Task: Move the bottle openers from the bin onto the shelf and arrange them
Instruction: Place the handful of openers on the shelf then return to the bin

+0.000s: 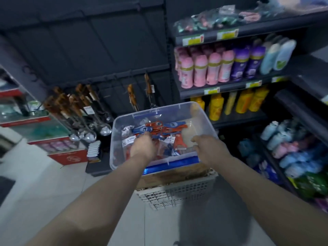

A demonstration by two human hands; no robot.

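Head camera, facing forward-down, close above bin [116,148]; edges apparently blurred

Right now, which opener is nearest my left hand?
The leftmost blue opener, just beyond the left hand's fingertips; the orange ones lie farther right.

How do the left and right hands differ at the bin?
Place: the left hand reaches inside the bin; the right hand sits at its near right rim.
Contact: the left hand's fingers are down among the blue and orange bottle openers; the right hand touches no opener and grips the rim, thumb inside.
Grip: the left hand's hold is hidden by its back; the right hand's is plain.
Shared: both bare, both at the bin.
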